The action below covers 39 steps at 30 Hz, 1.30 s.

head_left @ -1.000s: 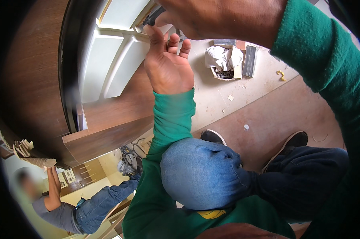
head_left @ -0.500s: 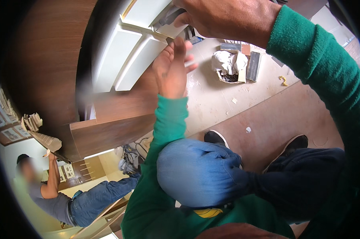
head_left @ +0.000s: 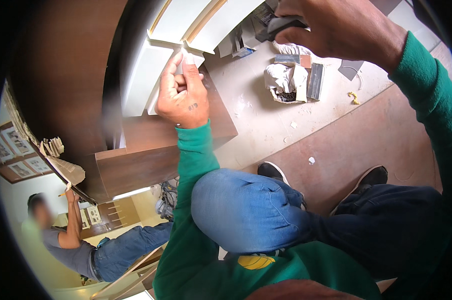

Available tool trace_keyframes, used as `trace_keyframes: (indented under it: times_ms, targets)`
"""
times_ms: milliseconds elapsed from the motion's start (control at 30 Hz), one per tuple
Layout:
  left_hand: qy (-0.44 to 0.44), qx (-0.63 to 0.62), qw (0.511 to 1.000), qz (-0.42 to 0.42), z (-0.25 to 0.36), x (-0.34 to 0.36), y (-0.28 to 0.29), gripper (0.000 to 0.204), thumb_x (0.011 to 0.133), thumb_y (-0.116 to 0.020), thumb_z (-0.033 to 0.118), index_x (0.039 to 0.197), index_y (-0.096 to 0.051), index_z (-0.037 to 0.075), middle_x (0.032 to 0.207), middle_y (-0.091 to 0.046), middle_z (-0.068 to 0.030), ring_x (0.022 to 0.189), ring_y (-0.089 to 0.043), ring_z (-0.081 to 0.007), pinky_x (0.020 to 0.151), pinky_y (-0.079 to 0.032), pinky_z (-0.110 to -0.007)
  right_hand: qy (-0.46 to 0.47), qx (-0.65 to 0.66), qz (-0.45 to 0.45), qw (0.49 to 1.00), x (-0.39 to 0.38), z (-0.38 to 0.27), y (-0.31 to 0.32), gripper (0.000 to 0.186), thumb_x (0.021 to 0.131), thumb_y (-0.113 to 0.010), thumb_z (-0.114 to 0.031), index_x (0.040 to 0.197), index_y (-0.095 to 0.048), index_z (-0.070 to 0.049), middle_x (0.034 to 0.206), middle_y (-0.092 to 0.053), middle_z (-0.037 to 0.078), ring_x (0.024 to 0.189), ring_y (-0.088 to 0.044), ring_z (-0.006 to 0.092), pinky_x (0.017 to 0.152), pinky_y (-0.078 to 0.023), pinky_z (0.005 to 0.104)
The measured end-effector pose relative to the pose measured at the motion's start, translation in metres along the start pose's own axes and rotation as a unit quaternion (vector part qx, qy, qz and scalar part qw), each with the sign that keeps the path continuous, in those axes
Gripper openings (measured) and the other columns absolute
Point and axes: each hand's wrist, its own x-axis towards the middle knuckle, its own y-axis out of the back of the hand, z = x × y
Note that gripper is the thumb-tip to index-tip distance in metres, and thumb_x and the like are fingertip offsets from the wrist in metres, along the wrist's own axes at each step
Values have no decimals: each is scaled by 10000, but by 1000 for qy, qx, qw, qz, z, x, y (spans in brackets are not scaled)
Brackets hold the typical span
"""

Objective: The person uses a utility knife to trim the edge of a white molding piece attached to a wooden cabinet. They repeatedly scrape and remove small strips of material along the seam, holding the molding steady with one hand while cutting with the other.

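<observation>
My left hand (head_left: 182,94) is raised at the white panelled piece (head_left: 142,82) with raised strips and narrow tan grooves, its thumb and index finger pinched at a joint between sections; whatever is between the fingertips is too small to make out. My right hand (head_left: 336,34) holds a dark, block-like object (head_left: 281,24) at the upper right, away from the panel. Beneath the panel stands a dark-brown wooden cabinet (head_left: 171,137).
A box with white cloth (head_left: 281,75) and grey blocks (head_left: 316,81) sits on the pale floor (head_left: 256,125). A brown board (head_left: 346,130) lies under my feet. At lower left a co-worker (head_left: 73,240) in grey reaches up beside torn material (head_left: 61,162). Tangled cables (head_left: 166,197) lie nearby.
My right hand has moved away from the panel to the right with the dark object. My left hand has shifted leftward and turned, its fingertips now pinched at the panel joint.
</observation>
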Motion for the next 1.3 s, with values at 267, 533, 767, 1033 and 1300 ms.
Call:
trace_keyframes:
  times_ms: [267, 533, 767, 1033, 1300]
  targets:
    - [72, -19, 997, -31, 24, -8, -26, 587, 1096, -727, 268, 1471, -586, -161, 917, -830, -182, 556, -679, -113, 520, -523, -229, 3, 6, 11, 1000, -44, 34, -13, 364, 940, -864, -316, 1061, -814, 24, 907, -764, 180, 796, -759, 279, 714, -624, 397]
    - [214, -238, 941, 115, 34, -2, -52, 397, 1081, -695, 153, 1342, -647, -142, 986, -813, -195, 510, -623, -117, 523, -528, -247, 12, 34, 20, 999, -60, 43, -30, 387, 890, -927, -293, 1093, -846, 26, 997, -817, 204, 866, -816, 329, 772, -655, 395]
    - [256, -282, 905, 192, 32, 8, -64, 266, 1022, -748, 192, 1155, -674, -26, 951, -753, -131, 544, -606, -131, 581, -602, -300, -26, 22, -11, 999, -68, 53, -41, 293, 956, -880, -271, 1034, -847, 10, 867, -812, 193, 762, -821, 323, 702, -669, 395]
    - [101, -191, 952, 218, 9, -5, -80, 158, 1076, -624, 80, 1131, -633, -67, 768, -641, -62, 614, -585, -127, 589, -514, -263, -19, 79, -10, 997, -72, 63, -45, 369, 886, -921, -241, 1101, -836, 46, 947, -786, 222, 800, -785, 338, 728, -638, 413]
    - [40, -259, 943, 206, 19, -22, -58, 116, 1036, -629, 73, 1037, -633, -43, 758, -666, -97, 662, -624, -150, 632, -530, -290, -1, 56, 42, 998, -74, 63, -49, 308, 944, -889, -289, 1024, -846, 5, 825, -793, 190, 734, -803, 308, 689, -649, 392]
